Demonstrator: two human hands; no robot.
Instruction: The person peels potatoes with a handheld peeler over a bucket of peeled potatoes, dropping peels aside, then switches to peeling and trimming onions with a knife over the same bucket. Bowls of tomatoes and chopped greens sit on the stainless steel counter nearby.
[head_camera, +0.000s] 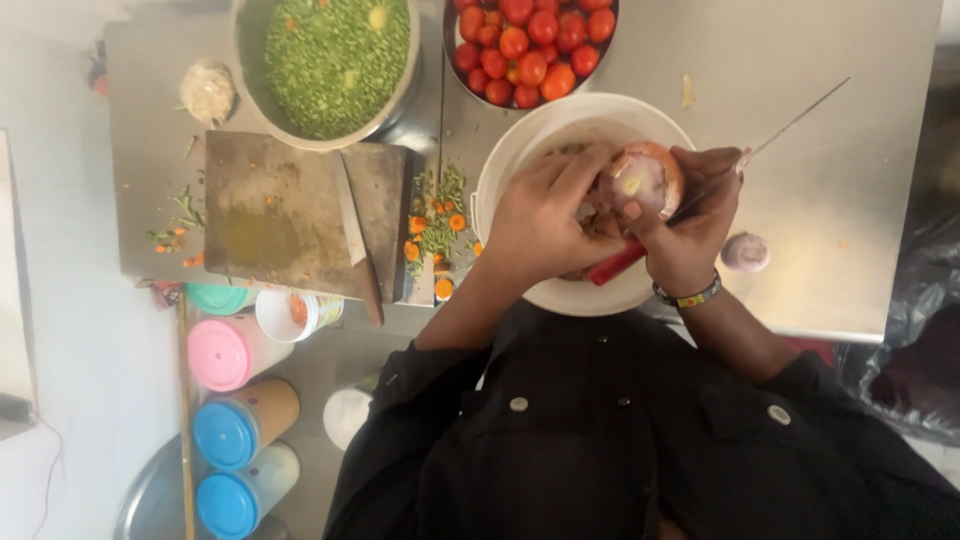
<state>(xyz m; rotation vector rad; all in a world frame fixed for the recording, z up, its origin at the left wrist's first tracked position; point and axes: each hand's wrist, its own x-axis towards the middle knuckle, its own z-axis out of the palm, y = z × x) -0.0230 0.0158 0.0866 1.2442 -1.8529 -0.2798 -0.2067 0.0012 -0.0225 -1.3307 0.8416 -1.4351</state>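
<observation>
Onion (648, 178) was gripped by left hand (545, 222) over white bowl (520, 150) | red-handled knife (700, 190) was clasped in right hand (690, 225) against onion | tomatoes (530, 45) beyond.

Brushed metal table (840, 150), worn wooden board (290, 215), glossy onion (650, 178)

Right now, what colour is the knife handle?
Red, seen in the head view: knife handle.

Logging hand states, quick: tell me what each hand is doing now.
Left hand: closed on the onion, over the white bowl.
Right hand: closed on the red-handled knife.
</observation>
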